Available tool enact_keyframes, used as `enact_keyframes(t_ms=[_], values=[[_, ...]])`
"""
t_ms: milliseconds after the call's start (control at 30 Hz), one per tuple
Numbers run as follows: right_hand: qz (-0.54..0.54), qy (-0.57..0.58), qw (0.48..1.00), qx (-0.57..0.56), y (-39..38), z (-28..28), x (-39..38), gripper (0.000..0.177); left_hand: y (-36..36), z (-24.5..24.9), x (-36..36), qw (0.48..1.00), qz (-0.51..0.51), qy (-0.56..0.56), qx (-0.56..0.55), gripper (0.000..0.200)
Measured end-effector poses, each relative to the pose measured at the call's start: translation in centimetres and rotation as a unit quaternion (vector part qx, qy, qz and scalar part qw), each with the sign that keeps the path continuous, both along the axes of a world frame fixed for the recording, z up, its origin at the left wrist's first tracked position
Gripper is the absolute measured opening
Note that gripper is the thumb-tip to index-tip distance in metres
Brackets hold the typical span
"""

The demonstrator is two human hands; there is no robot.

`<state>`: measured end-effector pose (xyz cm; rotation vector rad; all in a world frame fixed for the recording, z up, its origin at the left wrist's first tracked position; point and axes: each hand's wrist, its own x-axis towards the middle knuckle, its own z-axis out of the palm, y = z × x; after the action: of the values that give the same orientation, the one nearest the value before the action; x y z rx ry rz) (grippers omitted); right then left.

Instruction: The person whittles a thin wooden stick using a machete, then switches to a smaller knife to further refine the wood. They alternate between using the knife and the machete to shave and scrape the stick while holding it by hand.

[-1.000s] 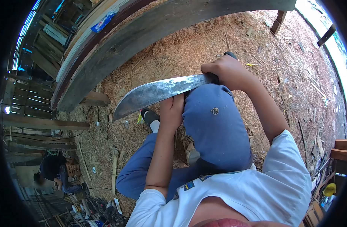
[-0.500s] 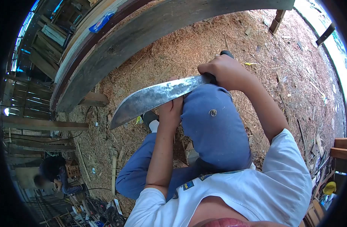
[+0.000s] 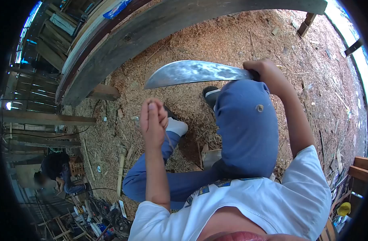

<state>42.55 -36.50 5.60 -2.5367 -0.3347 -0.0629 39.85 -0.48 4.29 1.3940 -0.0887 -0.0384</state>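
Note:
My right hand is closed around the dark handle of a machete. Its broad, curved, grey-stained blade points left, just beyond my raised knee in blue trousers. My left hand is closed below the blade tip, apart from the metal. From its lower side hangs what looks like a thin pale strip; the part inside the fingers is hidden.
A long wooden beam crosses ahead on short legs. Wood shavings cover the ground. Another person sits bent over at far left, near scattered tools and bottles. Stacked timber stands at right.
My left hand has come out from under the blade and moved left, now closed. The machete has shifted right and away from me, its blade turned more level. My right hand still grips it.

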Motion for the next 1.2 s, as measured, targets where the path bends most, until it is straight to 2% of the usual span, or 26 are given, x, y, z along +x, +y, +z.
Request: enact_keyframes(t_ms=[67,200,300,433,533,633,733,933,1033,1200], values=[[0.032,-0.053,0.998,-0.031,0.4,0.5,0.6,0.012,-2.5,-0.4,1.0,0.999,-0.014,-0.036,-0.006,0.024],[0.106,-0.1,0.989,-0.022,1.7,1.1,1.7,0.015,-5.4,-0.6,1.9,0.997,-0.073,-0.018,-0.019,0.021],[0.127,-0.118,0.984,-0.036,3.2,1.9,1.8,0.016,-7.5,0.0,1.1,0.992,0.052,0.075,0.085,0.018],[0.135,-0.119,0.982,-0.052,4.2,2.0,1.7,0.019,-7.8,1.7,0.6,0.995,-0.003,0.03,0.1,0.023],[0.141,-0.127,0.98,-0.052,4.7,2.1,1.7,0.02,-7.6,-0.5,1.4,0.998,-0.012,-0.033,0.045,0.024],[0.141,-0.11,0.982,-0.065,4.7,1.9,2.0,0.02,-7.7,-1.2,1.5,0.994,-0.006,-0.078,0.08,0.025],[0.134,-0.11,0.982,-0.068,4.8,2.1,1.8,0.02,-7.7,-0.6,1.2,0.995,-0.033,-0.074,0.061,0.026],[0.14,-0.093,0.981,-0.101,4.6,2.8,1.7,0.014,-7.7,-0.3,1.0,0.994,-0.03,-0.041,0.095,0.028],[0.147,-0.097,0.979,-0.103,4.6,2.8,1.8,0.015,-8.2,0.0,0.8,0.993,-0.006,-0.059,0.1,0.029],[0.142,-0.094,0.98,-0.104,4.6,2.7,1.7,0.018,-7.9,0.0,0.8,0.993,-0.022,-0.014,0.114,0.031]])
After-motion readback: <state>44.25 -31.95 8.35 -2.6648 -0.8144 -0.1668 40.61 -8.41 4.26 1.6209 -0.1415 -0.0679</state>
